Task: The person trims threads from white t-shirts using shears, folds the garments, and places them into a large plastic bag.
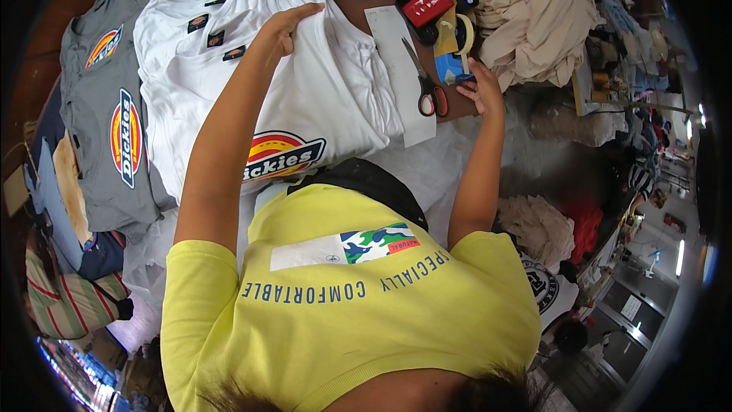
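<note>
My left hand (288, 27) lies on a pile of white T-shirts (328, 91), its fingers stretched out and the thumb apart. The top shirt carries a printed logo in red, yellow and black near my body. To the right, my right hand (483, 90) is open with fingers spread, close by a blue tape dispenser (453, 69); whether the fingertips touch it I cannot tell. Scissors (428, 91) with black and red handles lie partly over a strip of white paper (415, 126) between the pile and the dispenser.
Grey T-shirts (91, 130) with similar logos spread at the left. A red and black box-like object (427, 5) stands behind the dispenser. Crumpled beige cloth (534, 15) is heaped at the far right. Clear plastic (427, 175) lies along the near side.
</note>
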Tool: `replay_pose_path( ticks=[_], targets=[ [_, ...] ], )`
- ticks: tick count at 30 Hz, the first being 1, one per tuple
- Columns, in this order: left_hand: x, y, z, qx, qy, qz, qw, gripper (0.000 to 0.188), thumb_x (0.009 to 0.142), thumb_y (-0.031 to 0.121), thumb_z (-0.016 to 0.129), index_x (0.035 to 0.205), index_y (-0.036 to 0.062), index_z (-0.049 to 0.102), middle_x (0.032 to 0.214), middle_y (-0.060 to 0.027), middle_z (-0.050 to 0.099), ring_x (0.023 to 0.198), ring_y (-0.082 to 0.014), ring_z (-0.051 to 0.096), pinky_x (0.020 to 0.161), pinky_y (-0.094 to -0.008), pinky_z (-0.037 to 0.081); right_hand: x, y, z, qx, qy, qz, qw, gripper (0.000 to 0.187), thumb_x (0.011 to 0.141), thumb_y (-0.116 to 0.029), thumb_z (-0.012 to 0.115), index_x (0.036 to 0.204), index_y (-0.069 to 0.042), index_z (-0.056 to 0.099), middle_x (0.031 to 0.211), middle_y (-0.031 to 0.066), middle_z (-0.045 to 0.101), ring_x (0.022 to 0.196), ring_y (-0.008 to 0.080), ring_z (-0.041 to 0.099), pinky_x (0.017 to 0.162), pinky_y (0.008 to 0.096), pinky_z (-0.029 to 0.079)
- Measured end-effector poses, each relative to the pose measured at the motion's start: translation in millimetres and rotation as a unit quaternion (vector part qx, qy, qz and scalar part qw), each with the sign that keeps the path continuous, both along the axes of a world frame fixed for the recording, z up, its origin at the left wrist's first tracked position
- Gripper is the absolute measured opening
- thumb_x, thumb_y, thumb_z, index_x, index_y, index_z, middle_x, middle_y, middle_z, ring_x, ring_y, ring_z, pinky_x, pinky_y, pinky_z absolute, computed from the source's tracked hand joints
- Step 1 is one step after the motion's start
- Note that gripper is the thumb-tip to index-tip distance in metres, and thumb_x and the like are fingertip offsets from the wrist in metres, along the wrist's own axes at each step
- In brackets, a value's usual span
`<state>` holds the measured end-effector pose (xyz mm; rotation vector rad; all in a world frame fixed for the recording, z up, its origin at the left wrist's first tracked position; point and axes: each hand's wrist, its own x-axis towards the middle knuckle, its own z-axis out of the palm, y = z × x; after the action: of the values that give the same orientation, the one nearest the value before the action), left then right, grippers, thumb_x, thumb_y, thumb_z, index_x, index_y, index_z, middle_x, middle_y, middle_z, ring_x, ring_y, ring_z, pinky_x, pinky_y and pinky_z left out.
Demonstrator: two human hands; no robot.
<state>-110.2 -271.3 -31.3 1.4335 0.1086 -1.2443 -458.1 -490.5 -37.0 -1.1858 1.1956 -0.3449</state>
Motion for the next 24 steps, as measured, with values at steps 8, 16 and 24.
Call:
replay_pose_path(
  ticks=[8, 16, 24],
  targets=[
    [12, -6, -18, 0.006, -0.114, -0.112, 0.987, 0.051, 0.059, 0.026, 0.084, 0.088, -0.0080, 0.059, 0.082, -0.0141, 0.059, 0.068, -0.0213, 0.058, 0.061, -0.0321, 0.045, -7, -6, -6, 0.035, -0.082, -0.001, 0.996, 0.024, 0.081, -0.026, 0.067, 0.096, -0.010, 0.056, 0.095, 0.0033, 0.057, 0.088, 0.0181, 0.054, 0.082, 0.0392, 0.045],
    [13, -16, -28, 0.062, -0.054, 0.067, 0.994, 0.045, 0.062, 0.025, 0.083, 0.087, -0.0053, 0.061, 0.088, -0.0111, 0.058, 0.069, -0.0174, 0.052, 0.060, -0.0264, 0.040, -11, 17, -12, 0.039, -0.239, -0.101, 0.965, 0.022, 0.079, -0.018, 0.070, 0.093, -0.007, 0.056, 0.095, 0.0054, 0.057, 0.093, 0.0193, 0.052, 0.088, 0.0407, 0.041],
    [19, -1, -17, -0.053, -0.176, -0.121, 0.975, 0.043, 0.072, 0.022, 0.075, 0.101, -0.0068, 0.062, 0.103, -0.0124, 0.061, 0.090, -0.0176, 0.055, 0.080, -0.0274, 0.044, -12, 34, -43, -0.088, -0.190, -0.136, 0.968, 0.011, 0.082, -0.007, 0.064, 0.089, -0.001, 0.057, 0.086, 0.0039, 0.058, 0.077, 0.0143, 0.056, 0.077, 0.0283, 0.047]
  ],
)
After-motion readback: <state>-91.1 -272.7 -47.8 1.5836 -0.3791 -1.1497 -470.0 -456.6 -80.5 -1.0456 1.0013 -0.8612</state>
